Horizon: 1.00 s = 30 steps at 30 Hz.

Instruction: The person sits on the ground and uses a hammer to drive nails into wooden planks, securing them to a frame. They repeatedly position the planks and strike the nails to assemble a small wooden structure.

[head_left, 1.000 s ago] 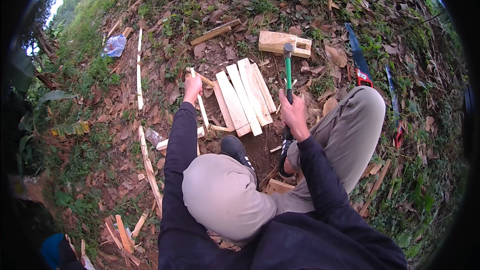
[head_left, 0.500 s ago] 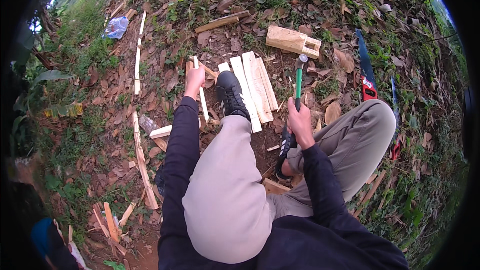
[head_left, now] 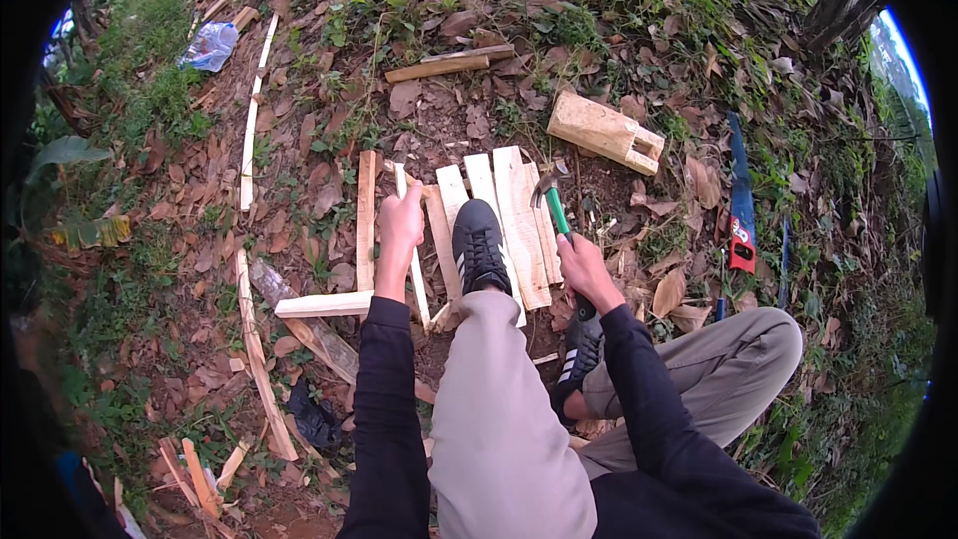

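My left hand [head_left: 401,228] is closed around the upper end of a thin wooden slat [head_left: 419,284], at the left side of a row of pale wooden slats [head_left: 514,230]. My right hand [head_left: 585,269] grips a claw hammer [head_left: 555,208] by its green and black handle. The hammer's head hovers by the upper right part of the row. My black shoe [head_left: 481,252] with white stripes presses on the middle slats. Left of the left hand lies a brownish upright board [head_left: 366,220], with a pale short piece [head_left: 324,305] below it.
A notched wooden block [head_left: 605,134] lies at the upper right. Beyond it is a handsaw [head_left: 740,200] with a red handle. Long strips [head_left: 255,120] run down the left, near a clear plastic bag [head_left: 211,47]. Two pieces [head_left: 439,68] lie at the far side, among leaves and grass.
The hammer has moved left, from beside the notched block to over the slats' right side, and its head now tilts leftward. My left hand still holds the thin slat. The view has shifted.
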Tool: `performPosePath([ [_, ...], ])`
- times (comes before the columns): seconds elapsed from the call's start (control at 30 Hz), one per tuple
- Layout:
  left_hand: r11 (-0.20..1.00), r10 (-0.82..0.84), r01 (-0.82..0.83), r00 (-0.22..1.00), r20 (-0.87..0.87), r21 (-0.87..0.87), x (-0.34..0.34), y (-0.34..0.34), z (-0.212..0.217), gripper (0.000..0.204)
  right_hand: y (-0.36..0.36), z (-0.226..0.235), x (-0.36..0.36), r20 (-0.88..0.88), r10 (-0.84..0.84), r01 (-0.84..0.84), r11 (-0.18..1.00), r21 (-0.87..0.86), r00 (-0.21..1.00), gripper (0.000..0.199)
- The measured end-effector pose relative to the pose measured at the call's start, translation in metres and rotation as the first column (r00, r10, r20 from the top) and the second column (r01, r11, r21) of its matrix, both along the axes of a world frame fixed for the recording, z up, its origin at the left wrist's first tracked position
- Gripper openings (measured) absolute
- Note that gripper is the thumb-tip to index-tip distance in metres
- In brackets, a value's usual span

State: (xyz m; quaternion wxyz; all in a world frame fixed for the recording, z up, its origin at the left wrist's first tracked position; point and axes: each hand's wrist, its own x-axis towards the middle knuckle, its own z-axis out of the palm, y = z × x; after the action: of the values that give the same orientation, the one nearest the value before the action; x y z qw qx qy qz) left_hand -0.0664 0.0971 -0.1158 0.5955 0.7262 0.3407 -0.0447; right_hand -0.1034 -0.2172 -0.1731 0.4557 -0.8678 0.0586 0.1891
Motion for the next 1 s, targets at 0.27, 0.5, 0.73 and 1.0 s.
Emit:
performPosePath([
  [0.27,0.975,-0.027,0.035,0.999,-0.037,0.218,-0.002,0.003,-0.014,0.06,0.053,-0.029,0.099,0.327,0.318,-0.241,0.936,-0.255,0.89,0.036],
  [0.5,0.973,-0.072,0.079,0.997,-0.042,0.217,-0.001,0.0,-0.002,0.054,0.059,-0.042,0.111,0.128,0.434,-0.343,0.834,-0.432,0.892,0.041],
  [0.73,0.962,-0.089,0.079,0.996,0.026,0.262,-0.004,-0.002,0.006,0.052,0.082,0.033,0.145,-0.411,0.417,-0.558,0.762,-0.329,0.811,0.032],
  [1.0,0.956,-0.094,0.095,0.995,-0.014,0.279,-0.001,-0.015,0.022,0.052,0.103,0.077,0.217,-0.679,0.489,-0.832,0.404,-0.38,0.548,0.03],
])
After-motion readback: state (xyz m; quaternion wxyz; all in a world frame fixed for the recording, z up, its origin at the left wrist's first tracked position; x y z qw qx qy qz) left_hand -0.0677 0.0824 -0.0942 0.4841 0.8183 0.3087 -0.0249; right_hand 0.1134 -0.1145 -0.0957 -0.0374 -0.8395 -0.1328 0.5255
